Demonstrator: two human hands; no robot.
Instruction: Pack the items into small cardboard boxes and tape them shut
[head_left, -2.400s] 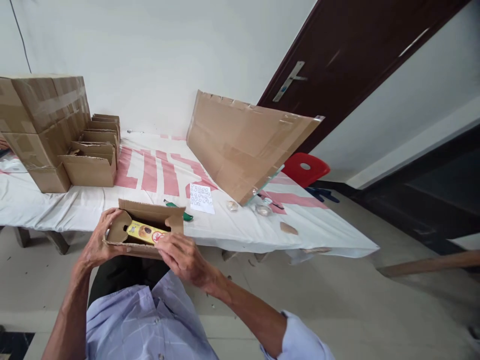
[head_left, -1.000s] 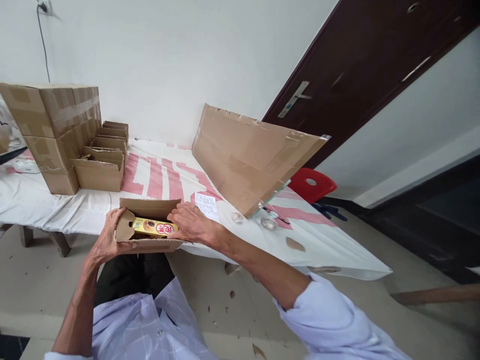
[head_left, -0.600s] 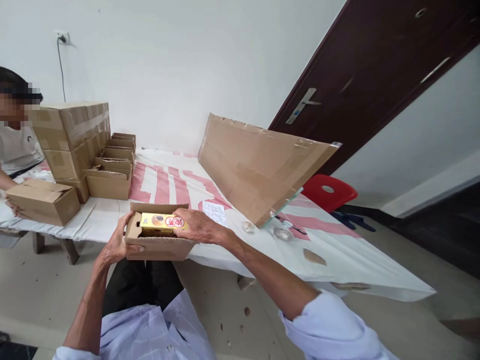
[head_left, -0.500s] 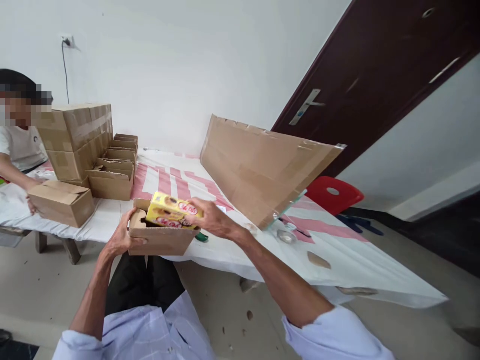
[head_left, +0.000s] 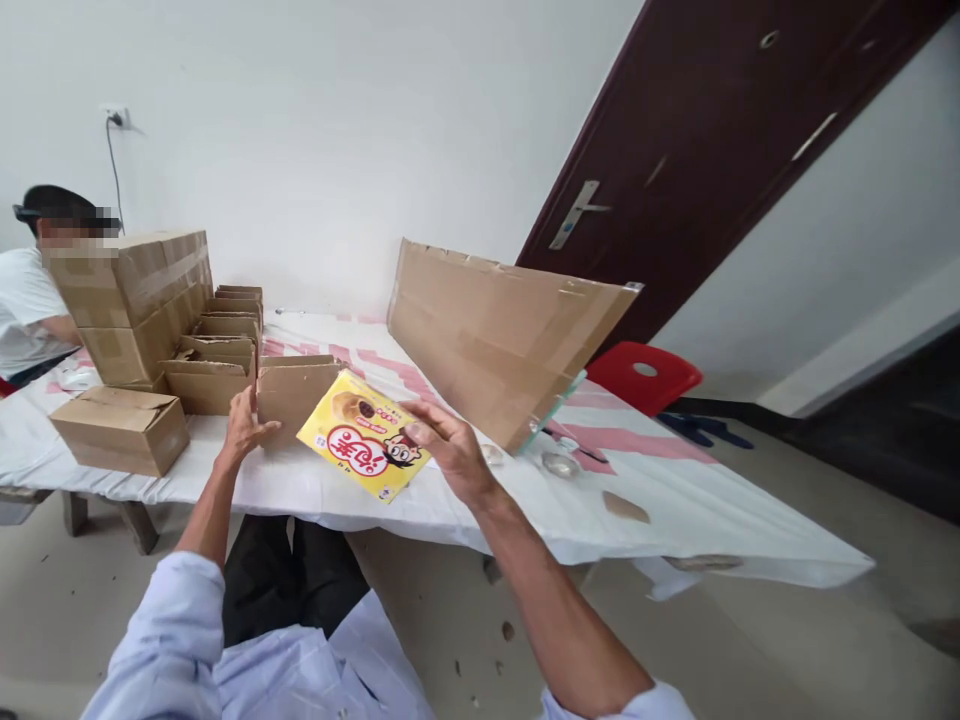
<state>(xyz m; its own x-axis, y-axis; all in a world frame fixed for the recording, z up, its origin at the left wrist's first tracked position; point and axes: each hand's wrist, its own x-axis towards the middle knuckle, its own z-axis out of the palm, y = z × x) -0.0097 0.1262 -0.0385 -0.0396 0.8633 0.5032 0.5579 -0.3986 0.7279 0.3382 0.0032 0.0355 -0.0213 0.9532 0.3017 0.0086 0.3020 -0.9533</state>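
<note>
My right hand [head_left: 446,440] grips the right end of a yellow printed snack box [head_left: 356,430], its broad face with a cartoon figure turned toward me. Behind it, partly hidden, a small open cardboard box [head_left: 289,385] stands on the table with its flaps up. My left hand [head_left: 249,425] holds that carton at its left side, thumb across the front. What lies inside the carton is out of sight.
Left are a closed carton [head_left: 120,430], a row of open cartons [head_left: 210,375] and stacked taped cartons [head_left: 142,295]; a person [head_left: 34,310] sits behind them. A large cardboard sheet [head_left: 502,335] leans beyond, with a tape roll [head_left: 560,464] and red chair [head_left: 645,375] to the right.
The yellow snack box has come out of the carton in my right hand. My left hand has moved the carton back onto the table. The person's hand has left the closed carton.
</note>
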